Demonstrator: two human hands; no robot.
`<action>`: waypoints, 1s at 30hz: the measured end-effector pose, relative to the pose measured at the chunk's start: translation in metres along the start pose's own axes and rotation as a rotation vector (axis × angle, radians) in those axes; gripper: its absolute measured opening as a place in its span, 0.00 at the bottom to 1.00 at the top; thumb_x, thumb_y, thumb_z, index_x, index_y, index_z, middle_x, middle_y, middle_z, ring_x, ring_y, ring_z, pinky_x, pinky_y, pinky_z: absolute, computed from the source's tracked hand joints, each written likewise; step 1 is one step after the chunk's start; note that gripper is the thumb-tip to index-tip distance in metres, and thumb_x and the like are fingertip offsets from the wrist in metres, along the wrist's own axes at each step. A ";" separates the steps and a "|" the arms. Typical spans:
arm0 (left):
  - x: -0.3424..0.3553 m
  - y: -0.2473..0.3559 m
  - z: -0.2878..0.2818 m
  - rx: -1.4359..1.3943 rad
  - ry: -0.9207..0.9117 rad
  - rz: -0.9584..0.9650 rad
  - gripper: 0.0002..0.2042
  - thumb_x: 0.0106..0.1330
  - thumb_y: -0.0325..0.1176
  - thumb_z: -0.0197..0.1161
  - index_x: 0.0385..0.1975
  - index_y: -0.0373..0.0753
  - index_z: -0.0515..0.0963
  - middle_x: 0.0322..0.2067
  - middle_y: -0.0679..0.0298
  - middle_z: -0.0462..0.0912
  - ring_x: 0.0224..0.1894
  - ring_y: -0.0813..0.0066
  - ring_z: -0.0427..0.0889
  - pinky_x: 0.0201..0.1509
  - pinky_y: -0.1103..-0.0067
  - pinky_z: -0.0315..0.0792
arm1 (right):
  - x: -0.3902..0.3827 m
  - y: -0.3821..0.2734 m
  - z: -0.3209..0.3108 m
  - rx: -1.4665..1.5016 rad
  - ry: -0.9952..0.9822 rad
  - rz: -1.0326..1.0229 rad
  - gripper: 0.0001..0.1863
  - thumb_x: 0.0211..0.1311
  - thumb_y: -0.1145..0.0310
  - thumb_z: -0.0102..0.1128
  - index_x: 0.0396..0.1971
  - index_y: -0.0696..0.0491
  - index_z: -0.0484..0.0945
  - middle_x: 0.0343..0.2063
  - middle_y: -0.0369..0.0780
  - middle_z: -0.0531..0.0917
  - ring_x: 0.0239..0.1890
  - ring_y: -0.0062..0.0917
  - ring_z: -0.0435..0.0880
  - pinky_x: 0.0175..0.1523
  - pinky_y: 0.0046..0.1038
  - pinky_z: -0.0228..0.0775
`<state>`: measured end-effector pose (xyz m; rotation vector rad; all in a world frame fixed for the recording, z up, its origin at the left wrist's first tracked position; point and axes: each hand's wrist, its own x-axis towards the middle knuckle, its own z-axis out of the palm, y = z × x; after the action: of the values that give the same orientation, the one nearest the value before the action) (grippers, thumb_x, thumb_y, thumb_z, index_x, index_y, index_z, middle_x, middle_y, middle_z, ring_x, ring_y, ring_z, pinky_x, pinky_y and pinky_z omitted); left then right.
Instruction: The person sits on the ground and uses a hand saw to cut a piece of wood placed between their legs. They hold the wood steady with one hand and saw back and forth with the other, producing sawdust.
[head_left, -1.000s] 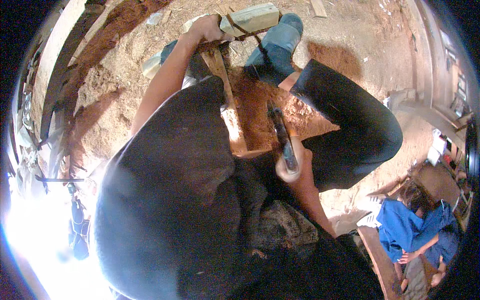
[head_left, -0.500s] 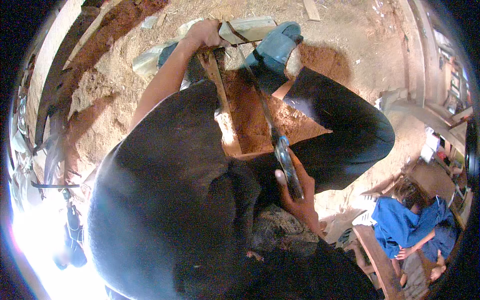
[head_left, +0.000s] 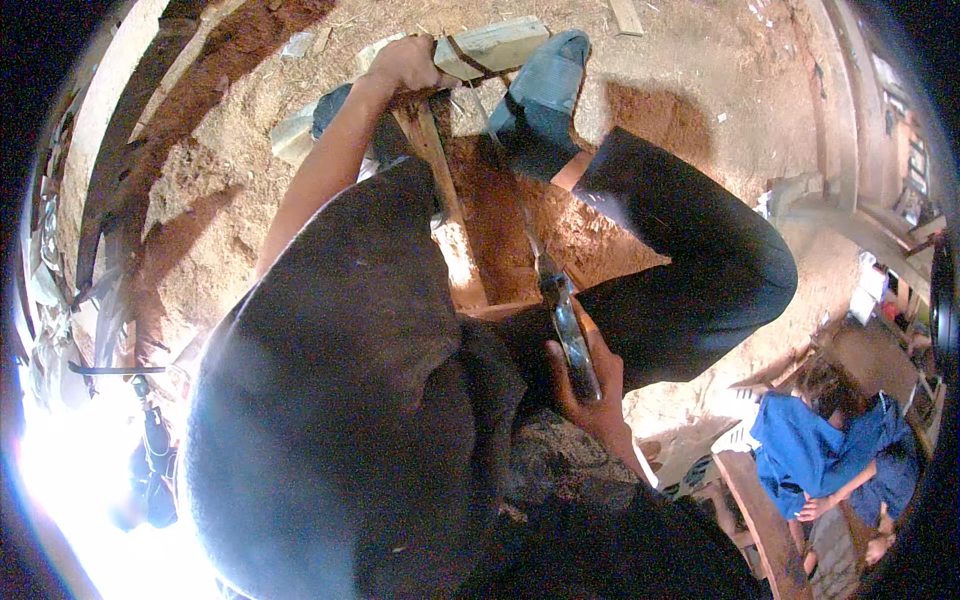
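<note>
My left hand [head_left: 405, 64] is closed around the near side of a pale wooden block [head_left: 495, 48] at the top of the view. A dark band or line crosses the block. My right hand [head_left: 592, 385] grips the worn handle of what looks like a handsaw [head_left: 572, 335], seen edge-on. Its narrow blade runs away from me toward the block, and its far end is hard to make out. My foot in a blue-grey shoe [head_left: 543, 85] rests against the block's right end. Below my left hand, a wooden bar [head_left: 432, 160] slopes toward me.
Sandy ground strewn with chips surrounds my legs. Long boards [head_left: 110, 110] stand at the left, and a timber frame [head_left: 840, 120] at the right. A person in blue clothes [head_left: 820, 450] sits at the lower right beside a plank [head_left: 755, 515]. Another wood scrap [head_left: 626, 17] lies at the top.
My right hand and the saw handle have shifted slightly toward me and to the left, and the handle has turned a little. My left hand stays on the block. The shoe has tilted slightly.
</note>
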<state>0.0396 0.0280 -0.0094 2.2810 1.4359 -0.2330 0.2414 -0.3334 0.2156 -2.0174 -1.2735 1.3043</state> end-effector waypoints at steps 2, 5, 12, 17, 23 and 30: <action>-0.003 0.001 -0.004 -0.052 -0.012 -0.011 0.39 0.40 0.63 0.72 0.44 0.32 0.78 0.41 0.44 0.83 0.46 0.48 0.82 0.52 0.62 0.75 | 0.019 0.009 0.003 -0.044 -0.023 -0.049 0.28 0.62 0.71 0.59 0.63 0.57 0.66 0.37 0.48 0.85 0.37 0.27 0.86 0.41 0.28 0.75; 0.000 0.010 -0.012 -0.032 -0.060 -0.042 0.38 0.41 0.60 0.73 0.44 0.32 0.78 0.41 0.45 0.83 0.45 0.47 0.82 0.51 0.61 0.75 | 0.045 0.029 0.008 -0.082 -0.001 -0.165 0.29 0.60 0.72 0.60 0.62 0.57 0.66 0.31 0.50 0.84 0.30 0.31 0.87 0.34 0.31 0.75; -0.009 0.005 -0.015 -0.041 -0.045 -0.066 0.41 0.40 0.68 0.71 0.41 0.33 0.81 0.45 0.44 0.82 0.49 0.49 0.81 0.55 0.64 0.74 | 0.038 0.007 -0.007 0.088 -0.022 -0.098 0.26 0.59 0.69 0.60 0.58 0.56 0.69 0.33 0.51 0.84 0.28 0.43 0.84 0.36 0.35 0.76; 0.005 -0.013 0.003 -0.063 -0.085 -0.043 0.43 0.40 0.67 0.71 0.46 0.32 0.77 0.44 0.45 0.82 0.49 0.49 0.81 0.54 0.63 0.74 | 0.044 0.018 0.002 0.013 -0.008 -0.104 0.26 0.59 0.69 0.60 0.58 0.58 0.68 0.31 0.49 0.84 0.27 0.45 0.84 0.35 0.35 0.77; -0.002 -0.001 -0.005 -0.137 -0.052 -0.078 0.42 0.40 0.66 0.72 0.45 0.32 0.77 0.44 0.45 0.82 0.49 0.50 0.81 0.54 0.63 0.75 | 0.040 0.006 -0.010 -0.120 -0.043 -0.060 0.26 0.61 0.73 0.58 0.60 0.58 0.68 0.32 0.49 0.85 0.35 0.29 0.86 0.38 0.31 0.76; -0.012 0.014 0.000 0.046 0.056 0.000 0.36 0.45 0.60 0.73 0.43 0.32 0.77 0.40 0.48 0.84 0.46 0.51 0.83 0.50 0.64 0.77 | 0.004 -0.021 -0.033 -0.040 -0.026 -0.074 0.31 0.59 0.72 0.59 0.63 0.57 0.64 0.30 0.47 0.85 0.32 0.35 0.87 0.36 0.33 0.78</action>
<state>0.0463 0.0135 -0.0012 2.3413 1.4724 -0.2059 0.2614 -0.3153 0.2445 -1.9662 -1.3826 1.2852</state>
